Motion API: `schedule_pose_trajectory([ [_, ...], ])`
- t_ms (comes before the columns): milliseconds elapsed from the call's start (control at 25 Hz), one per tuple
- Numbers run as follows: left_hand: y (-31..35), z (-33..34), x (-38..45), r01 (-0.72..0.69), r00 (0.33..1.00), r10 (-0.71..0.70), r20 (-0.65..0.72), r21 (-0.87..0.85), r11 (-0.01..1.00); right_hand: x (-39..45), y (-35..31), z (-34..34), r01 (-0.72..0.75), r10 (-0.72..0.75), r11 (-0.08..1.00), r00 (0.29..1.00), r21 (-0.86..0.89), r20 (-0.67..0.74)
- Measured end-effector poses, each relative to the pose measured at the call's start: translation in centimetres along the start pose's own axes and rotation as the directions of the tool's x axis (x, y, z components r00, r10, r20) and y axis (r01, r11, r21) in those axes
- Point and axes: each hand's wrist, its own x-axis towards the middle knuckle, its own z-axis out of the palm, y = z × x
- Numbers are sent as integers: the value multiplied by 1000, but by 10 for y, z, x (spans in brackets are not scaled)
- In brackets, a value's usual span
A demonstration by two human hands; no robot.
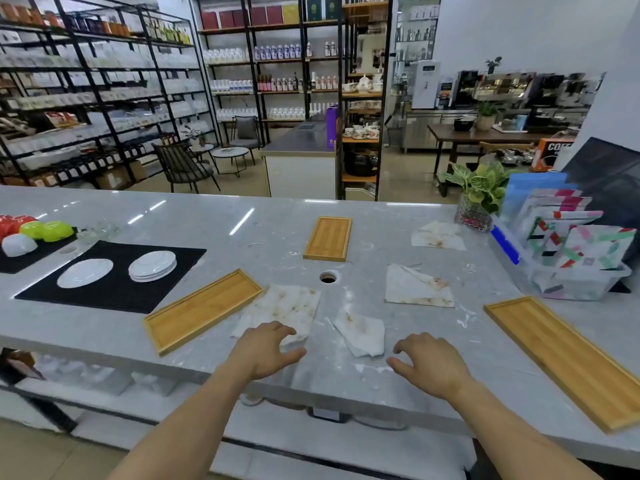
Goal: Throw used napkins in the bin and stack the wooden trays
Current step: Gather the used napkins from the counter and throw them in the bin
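Observation:
Three wooden trays lie apart on the grey counter: a long one at the left (202, 310), a small one at the back middle (328, 238), a long one at the right (568, 358). Several stained napkins lie between them: a large one (284, 308) beside the left tray, a small crumpled one (362, 332) in front, one folded at mid right (417, 287), one at the back right (437, 236). My left hand (266, 349) hovers open at the near edge of the large napkin. My right hand (427, 362) hovers open just right of the small crumpled napkin. No bin is in view.
A black mat (110, 289) with white plates (152, 265) lies at the left, with coloured bowls (48, 230) behind it. A round hole (328, 277) opens in the counter's middle. At the right stand a clear box of packets (571, 258) and a potted plant (479, 195).

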Motion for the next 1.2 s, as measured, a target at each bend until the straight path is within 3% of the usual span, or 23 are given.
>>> schedule_pose_trajectory([
  [160, -9, 23, 16, -70, 976, 62, -209, -29, 997, 10, -4, 24, 18, -9, 998, 989, 59, -148],
  [320, -23, 41, 38, -122, 938, 91, -334, -74, 990, 31, -14, 36, -2, 35, 990, 971, 141, -237],
  [480, -45, 56, 54, -171, 917, 106, -385, -139, 975, 54, -21, 52, 4, 23, 986, 987, 168, -159],
  [680, -71, 65, 78, -150, 945, 98, -313, -146, 978, 76, -25, 69, -47, 54, 978, 998, 205, -28],
  [920, -96, 72, 108, -74, 997, 73, -22, -65, 995, 90, -37, 81, -116, 116, 978, 993, 175, 9],
  [1040, -97, 71, 113, -80, 997, 79, -24, -42, 996, 97, -39, 82, -132, 133, 982, 991, 136, 5],
  [1200, -91, 69, 113, -124, 985, 117, -131, -49, 991, 104, -42, 80, -125, 138, 974, 989, 189, -57],
])
